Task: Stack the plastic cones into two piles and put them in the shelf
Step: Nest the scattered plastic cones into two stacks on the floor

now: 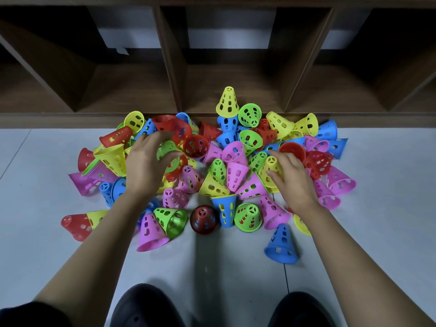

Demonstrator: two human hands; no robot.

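Observation:
A loose heap of perforated plastic cones [236, 171] in red, yellow, green, blue and pink lies on the floor in front of a dark wooden shelf [169, 74]. My left hand [146, 166] hovers over the left part of the heap, fingers curled around a green cone [166, 147]. My right hand [292, 175] reaches over the right part, fingers spread, thumb and fingertips touching a yellow cone [271, 168] beside a red cone [292, 148]. A yellow cone [227, 101] stands on a blue one [227, 123] near the shelf.
The shelf has several open compartments with slanted dividers, its bottom lip [59, 120] right behind the heap. Stray cones lie apart: a blue one [282, 245] at front right, a red one [75, 224] at front left. My dark shoes [144, 308] stand on the grey tiled floor.

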